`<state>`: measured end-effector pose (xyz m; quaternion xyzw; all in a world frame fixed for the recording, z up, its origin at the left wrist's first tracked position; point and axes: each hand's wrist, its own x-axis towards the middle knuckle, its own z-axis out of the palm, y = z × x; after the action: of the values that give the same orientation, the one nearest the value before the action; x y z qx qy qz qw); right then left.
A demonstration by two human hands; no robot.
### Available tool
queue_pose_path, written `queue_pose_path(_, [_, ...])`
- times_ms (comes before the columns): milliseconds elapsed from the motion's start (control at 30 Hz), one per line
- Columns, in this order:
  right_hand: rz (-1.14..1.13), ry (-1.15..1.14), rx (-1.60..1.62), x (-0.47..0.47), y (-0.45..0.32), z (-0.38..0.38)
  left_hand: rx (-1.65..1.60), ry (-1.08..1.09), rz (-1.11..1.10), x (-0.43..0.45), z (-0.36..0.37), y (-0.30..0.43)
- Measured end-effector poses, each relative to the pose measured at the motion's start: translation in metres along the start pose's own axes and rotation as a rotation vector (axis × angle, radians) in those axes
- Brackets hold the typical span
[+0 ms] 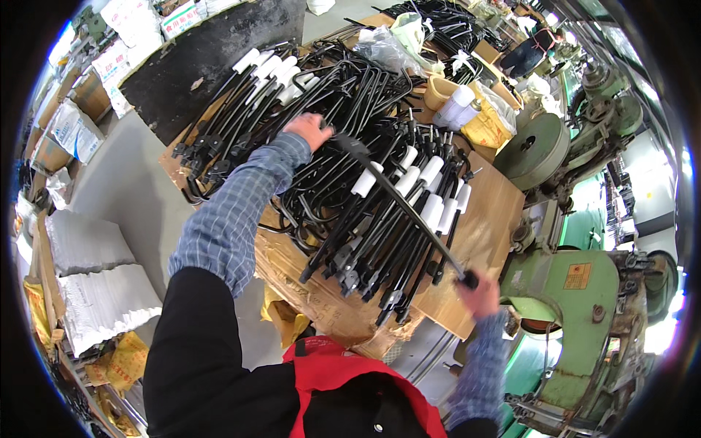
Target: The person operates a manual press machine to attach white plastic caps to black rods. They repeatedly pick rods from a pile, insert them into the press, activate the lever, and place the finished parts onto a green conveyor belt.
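Observation:
A long black metal rod [411, 211] slants over a pile of similar parts. Its lower end, with a black cap [469, 280], is in my right hand [480, 295], which is shut on it. My left hand [309, 131] is by the blurred upper end of the rod; whether its fingers grip the rod or only lie beside it, I cannot tell. Beneath lie many black bent metal tubes [364, 98], some with white sleeves [431, 212] and black clamp-like fittings [350, 274]. Another group with white sleeves [268, 67] rests at the upper left.
The parts lie on a wooden tabletop [495, 211] with torn cardboard [296, 279] at its near edge. A green machine [564, 295] stands close on the right. Behind the pile are a yellow bag [484, 128] and a tan plastic container [438, 90]. A dark board [202, 65] stands far left.

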<state>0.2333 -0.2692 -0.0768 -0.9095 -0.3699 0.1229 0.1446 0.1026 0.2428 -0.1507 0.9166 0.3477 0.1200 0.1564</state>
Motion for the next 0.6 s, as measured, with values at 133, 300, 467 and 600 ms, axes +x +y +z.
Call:
queue_pose_path(133, [0.224, -0.048, 0.480, -0.106, -0.018, 0.032, 0.747, -0.182, 0.168, 0.038, 0.082, 0.014])
queue_pose_path(300, [0.399, -0.046, 0.714, -0.175, -0.022, 0.019, 0.068, -0.121, -0.053, 0.068, 0.025, 0.046])
queue_pose_path(467, [0.526, -0.125, 0.942, -0.200, -0.010, 0.010, -1.735, -0.630, -0.588, 0.080, -0.046, 0.035])
queue_pose_path(600, [0.371, -0.008, 0.855, -0.211, 0.004, 0.009, -0.463, 0.145, -0.030, 0.005, -0.064, 0.067])
